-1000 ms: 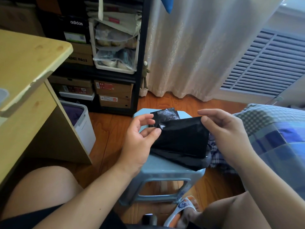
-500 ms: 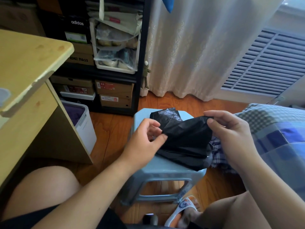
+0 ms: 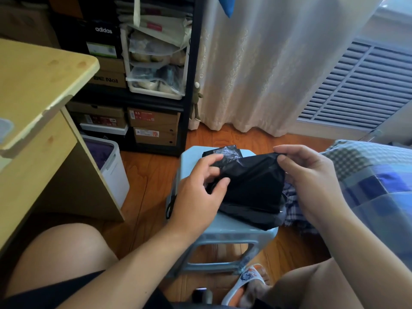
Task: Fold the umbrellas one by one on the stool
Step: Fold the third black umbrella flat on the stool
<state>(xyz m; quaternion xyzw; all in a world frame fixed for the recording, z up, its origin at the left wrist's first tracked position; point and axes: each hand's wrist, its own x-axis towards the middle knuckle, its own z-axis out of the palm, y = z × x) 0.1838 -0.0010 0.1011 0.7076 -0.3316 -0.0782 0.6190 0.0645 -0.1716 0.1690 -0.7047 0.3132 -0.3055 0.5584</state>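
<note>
A black umbrella [image 3: 252, 186] lies as a bundle of folded fabric on the pale blue plastic stool [image 3: 225, 228] in the middle of the view. My left hand [image 3: 200, 190] pinches the fabric's left edge between thumb and fingers. My right hand [image 3: 312, 175] pinches the upper right corner and holds that flap lifted above the bundle. A crinkled black piece [image 3: 225, 151] shows behind the flap at the stool's far side. The umbrella's handle and ribs are hidden under the fabric.
A wooden desk [image 3: 38, 90] stands at the left with a white bin [image 3: 111, 166] beside it. A black shelf of shoe boxes [image 3: 153, 123] is behind the stool. A checked blue bedcover [image 3: 379, 181] lies at the right. My knees and a slipper [image 3: 245, 279] frame the stool.
My right hand has pulled the flap's corner slightly further right and up. My left hand's fingers have closed further onto the fabric's left edge, which now looks more gathered.
</note>
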